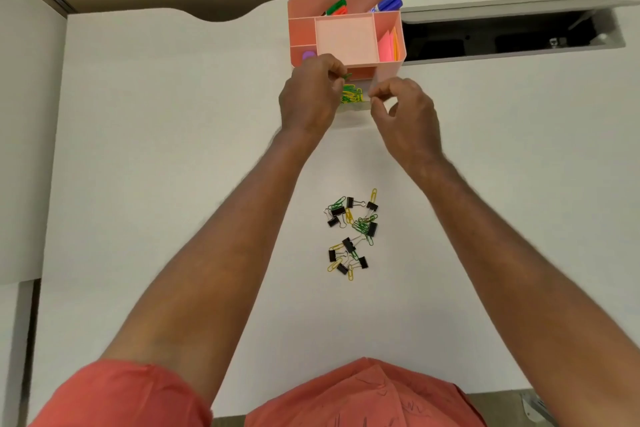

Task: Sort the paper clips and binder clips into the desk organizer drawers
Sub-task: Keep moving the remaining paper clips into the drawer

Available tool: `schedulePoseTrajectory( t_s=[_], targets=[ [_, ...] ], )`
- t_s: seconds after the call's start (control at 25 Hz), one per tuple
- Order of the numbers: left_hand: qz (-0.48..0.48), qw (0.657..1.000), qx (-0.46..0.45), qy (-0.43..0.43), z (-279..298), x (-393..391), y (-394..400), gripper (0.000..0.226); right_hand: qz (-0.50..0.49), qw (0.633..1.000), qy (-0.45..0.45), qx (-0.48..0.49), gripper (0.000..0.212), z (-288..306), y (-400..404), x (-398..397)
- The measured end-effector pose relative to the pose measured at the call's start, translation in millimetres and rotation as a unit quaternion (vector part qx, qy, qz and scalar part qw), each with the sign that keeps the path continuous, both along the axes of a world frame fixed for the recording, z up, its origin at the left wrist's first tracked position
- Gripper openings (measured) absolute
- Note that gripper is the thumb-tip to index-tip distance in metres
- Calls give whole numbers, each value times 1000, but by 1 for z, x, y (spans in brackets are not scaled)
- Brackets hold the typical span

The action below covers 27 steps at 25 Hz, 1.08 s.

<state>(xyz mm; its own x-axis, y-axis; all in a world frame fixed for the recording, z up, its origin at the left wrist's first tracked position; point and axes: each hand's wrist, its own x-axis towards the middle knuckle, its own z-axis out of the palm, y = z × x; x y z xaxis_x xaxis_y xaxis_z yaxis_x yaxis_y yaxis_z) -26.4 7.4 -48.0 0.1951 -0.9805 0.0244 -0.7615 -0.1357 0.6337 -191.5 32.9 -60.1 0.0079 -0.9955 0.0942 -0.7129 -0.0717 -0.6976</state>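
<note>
A pink desk organizer (346, 35) stands at the far edge of the white desk. Its white drawer (351, 107) is pulled out toward me and holds green and yellow paper clips (350, 94). My left hand (310, 97) is over the drawer's left side, pinching a green paper clip (346, 77) between thumb and fingers. My right hand (403, 111) hovers at the drawer's right edge with thumb and forefinger pinched; I cannot see anything in it. A mixed pile of black binder clips and coloured paper clips (351, 234) lies on the desk nearer me.
The organizer's top compartments hold markers (389, 2), green and red pens (336, 7), sticky notes (389, 45) and a purple item (308, 55). An open cable hatch (502, 33) lies right of the organizer. The desk (173, 149) curves inward at its far left.
</note>
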Motion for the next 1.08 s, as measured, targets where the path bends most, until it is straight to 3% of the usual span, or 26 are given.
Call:
schedulePoseTrajectory(
  t_s=[0.12,0.28,0.56,0.68,0.84,0.96,1.08],
  targets=[
    [-20,999,-19,-15,-7,-6,-6,17,-9,999,-27,40,10,-10,34,-16],
    [-8,997,-68,34,-26,-7,46,15,11,994,-29,104,9,-36,93,-37],
    [-45,994,85,59,-86,-11,177,26,33,985,31,169,37,-74,147,-32],
    [-76,990,119,22,-94,-19,193,31,48,983,50,171,32,-73,147,-28],
    [-84,988,127,-16,-88,-21,194,19,44,979,34,196,20,-67,142,-27],
    [-77,990,119,4,-83,-20,195,9,23,976,-12,215,21,-60,142,-34],
    [-65,991,117,33,-81,-16,199,9,-7,978,6,207,21,-60,150,-51]
  ],
)
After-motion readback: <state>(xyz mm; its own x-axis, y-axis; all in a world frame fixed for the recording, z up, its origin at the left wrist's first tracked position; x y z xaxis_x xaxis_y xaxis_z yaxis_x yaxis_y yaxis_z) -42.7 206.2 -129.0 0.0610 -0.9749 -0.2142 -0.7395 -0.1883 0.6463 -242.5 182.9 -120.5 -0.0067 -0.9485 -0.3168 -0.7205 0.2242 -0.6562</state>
